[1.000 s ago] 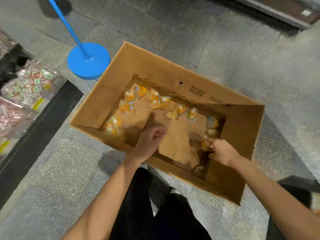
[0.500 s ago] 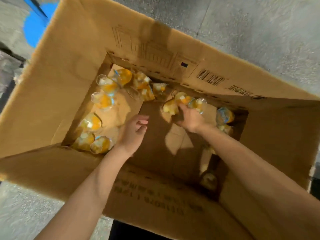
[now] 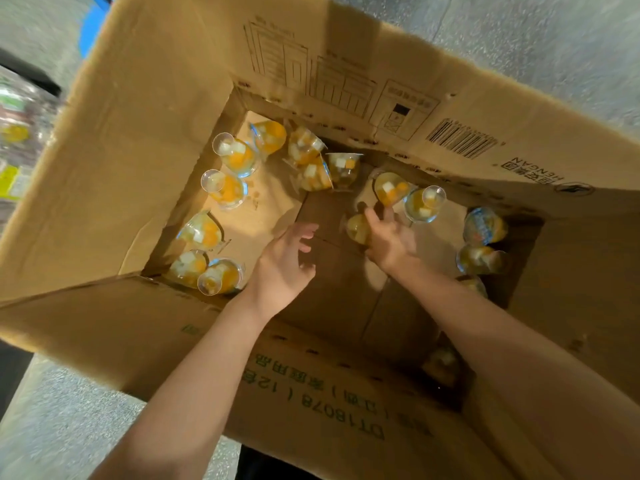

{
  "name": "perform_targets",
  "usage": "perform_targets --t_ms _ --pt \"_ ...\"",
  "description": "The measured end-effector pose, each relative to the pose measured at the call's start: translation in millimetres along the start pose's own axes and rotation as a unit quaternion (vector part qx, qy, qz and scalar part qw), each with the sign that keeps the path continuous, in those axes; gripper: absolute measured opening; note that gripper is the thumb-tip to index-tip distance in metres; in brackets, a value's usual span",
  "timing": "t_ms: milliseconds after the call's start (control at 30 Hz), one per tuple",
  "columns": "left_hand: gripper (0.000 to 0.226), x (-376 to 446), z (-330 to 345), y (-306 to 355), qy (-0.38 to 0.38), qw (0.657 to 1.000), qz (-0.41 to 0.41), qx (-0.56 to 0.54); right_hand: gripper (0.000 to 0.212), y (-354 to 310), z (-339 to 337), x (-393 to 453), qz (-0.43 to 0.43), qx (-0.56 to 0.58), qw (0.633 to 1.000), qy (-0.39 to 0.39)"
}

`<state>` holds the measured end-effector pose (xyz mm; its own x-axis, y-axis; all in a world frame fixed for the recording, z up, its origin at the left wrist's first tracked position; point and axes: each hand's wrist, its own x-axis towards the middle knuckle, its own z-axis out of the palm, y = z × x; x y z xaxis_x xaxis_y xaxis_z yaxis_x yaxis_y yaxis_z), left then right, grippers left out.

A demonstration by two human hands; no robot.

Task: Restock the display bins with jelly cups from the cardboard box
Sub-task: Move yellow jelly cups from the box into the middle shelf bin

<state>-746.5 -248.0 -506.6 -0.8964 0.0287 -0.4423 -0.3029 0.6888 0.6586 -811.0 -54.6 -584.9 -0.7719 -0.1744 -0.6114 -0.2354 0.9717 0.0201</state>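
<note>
Both my arms reach down into a large open cardboard box (image 3: 145, 140). Several clear jelly cups with orange and white fruit lie scattered on its floor, mostly along the left and far sides. My right hand (image 3: 389, 242) grips one jelly cup (image 3: 356, 228) near the middle of the box floor, with two more cups (image 3: 424, 202) just beyond its fingertips. My left hand (image 3: 284, 263) hovers over the bare cardboard with fingers loosely spread and nothing in it. A cluster of cups (image 3: 207, 271) lies just left of that wrist.
More cups (image 3: 483, 226) lie against the box's right side in shadow. A display bin (image 3: 14, 133) with wrapped sweets shows at the far left edge. A blue stand base (image 3: 91, 29) sits behind the box. Speckled grey floor surrounds it.
The view has dropped close over the box. Both hands went from the near rim deep inside, and my right hand closed around a cup near the middle.
</note>
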Motion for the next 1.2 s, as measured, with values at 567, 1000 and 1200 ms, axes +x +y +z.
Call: perform_targets --t_ms 567,1000,1200 --pt "0.07 -5.0 1.5 -0.9 0.082 0.995 0.061 0.01 0.06 5.3 -51.5 -29.3 0.106 0.516 0.85 0.015" --pt "0.072 -6.8 2.0 18.9 0.022 0.984 0.055 -0.167 0.049 -2.2 -19.6 -5.6 0.232 0.474 0.848 0.055" --pt "0.075 -33.6 -25.4 88.0 -0.031 0.978 0.051 -0.199 0.05 28.8 -87.5 -148.3 0.283 0.539 0.787 0.101"
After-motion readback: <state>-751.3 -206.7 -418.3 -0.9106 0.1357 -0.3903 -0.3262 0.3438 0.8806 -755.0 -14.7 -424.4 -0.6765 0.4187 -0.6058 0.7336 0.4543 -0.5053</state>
